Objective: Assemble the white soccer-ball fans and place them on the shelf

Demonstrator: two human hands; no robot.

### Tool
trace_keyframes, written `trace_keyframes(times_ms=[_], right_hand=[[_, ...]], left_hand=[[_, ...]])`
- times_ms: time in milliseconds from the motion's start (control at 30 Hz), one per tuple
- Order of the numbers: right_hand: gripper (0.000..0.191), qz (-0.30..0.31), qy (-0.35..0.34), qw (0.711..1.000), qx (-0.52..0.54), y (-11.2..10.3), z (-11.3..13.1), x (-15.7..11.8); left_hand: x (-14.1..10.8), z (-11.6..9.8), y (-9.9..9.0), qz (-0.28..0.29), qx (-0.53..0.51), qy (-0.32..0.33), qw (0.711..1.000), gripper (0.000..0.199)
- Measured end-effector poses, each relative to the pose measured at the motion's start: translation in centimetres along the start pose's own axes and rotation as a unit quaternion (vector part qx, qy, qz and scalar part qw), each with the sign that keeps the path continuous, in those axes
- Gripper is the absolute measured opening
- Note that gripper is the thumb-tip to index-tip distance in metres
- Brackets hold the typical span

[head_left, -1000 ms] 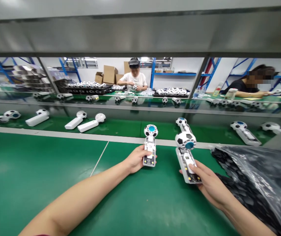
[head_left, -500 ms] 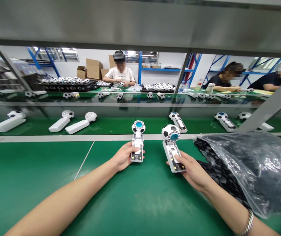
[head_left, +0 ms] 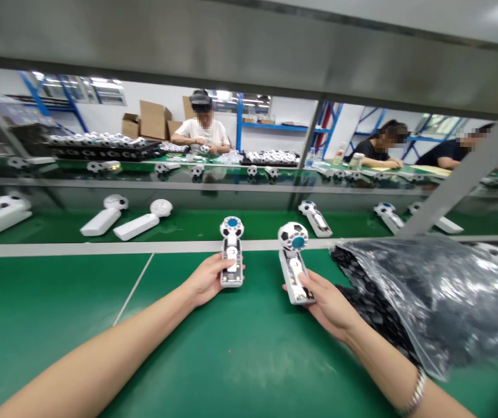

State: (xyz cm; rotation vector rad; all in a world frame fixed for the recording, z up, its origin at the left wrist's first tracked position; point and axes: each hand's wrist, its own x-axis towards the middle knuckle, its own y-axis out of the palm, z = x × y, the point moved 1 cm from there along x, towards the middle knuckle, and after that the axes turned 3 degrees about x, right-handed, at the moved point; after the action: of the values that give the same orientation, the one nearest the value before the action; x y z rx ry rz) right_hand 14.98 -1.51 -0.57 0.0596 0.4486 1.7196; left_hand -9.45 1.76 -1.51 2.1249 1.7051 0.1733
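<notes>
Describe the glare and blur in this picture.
In the head view, white glare streaks the plastic bag and a faint sheen marks the green tabletop; also in the head view, the leftmost device looks smeared, while the device in the left hand is clearer.

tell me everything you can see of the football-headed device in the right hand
The device has a white ball-shaped head with black football patches and a round blue disc ringed by pale segments. Its pale, plastic-looking handle is open-faced, showing a white piece inside and small yellowish spots near the lower end. It tilts head-up, leaning left, over the green bench. The right hand grips the handle's lower part, thumb on its face. Finer markings are too small to read.
</notes>
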Motion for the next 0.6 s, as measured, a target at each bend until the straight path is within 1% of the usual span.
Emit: trace_keyframes(times_ms=[67, 133, 233, 333, 400, 467, 533, 600], right_hand=[[0.035, -0.013, 0.011, 1.0, -0.007, -0.3, 0.4, 0.6], [0.033, -0.038, 0.023, 0.999, -0.02, -1.0, 1.1, 2.0], [0.023, -0.059, 0.012, 0.996, -0.06, -1.8, 2.7, 5.8], [0.015, -0.076, -0.014, 0.991, -0.11, -1.9, 4.1, 10.2], [0.015, -0.108, -0.034, 0.978, -0.175, -1.7, 4.5, 13.0], [0.017, -0.144, -0.05, 0.958, -0.245, -1.5, 4.5, 15.5], [0.02, -0.184, -0.06, 0.934, -0.3, -1.6, 4.2, 17.7], [0.022, -0.221, -0.065, 0.909, -0.347, -2.1, 4.0, 19.3]], left_hand=[[0.9, -0.6, -0.4, -0.006, 0.02, 0.024, 0.999, 0.024], [2.4, -1.8, -1.2, -0.031, 0.04, 0.051, 0.997, 0.023], [5.3, -4.3, -3.3, -0.082, 0.087, 0.079, 0.99, 0.019], [8.2, -6.2, -5.7, -0.125, 0.152, 0.081, 0.977, 0.019], [9.9, -6.6, -7.1, -0.149, 0.202, 0.079, 0.965, 0.022], [11.1, -6.4, -8.2, -0.177, 0.254, 0.082, 0.947, 0.024], [11.8, -6.0, -9.0, -0.213, 0.308, 0.095, 0.923, 0.024], [11.9, -5.8, -9.7, -0.252, 0.361, 0.119, 0.89, 0.024]])
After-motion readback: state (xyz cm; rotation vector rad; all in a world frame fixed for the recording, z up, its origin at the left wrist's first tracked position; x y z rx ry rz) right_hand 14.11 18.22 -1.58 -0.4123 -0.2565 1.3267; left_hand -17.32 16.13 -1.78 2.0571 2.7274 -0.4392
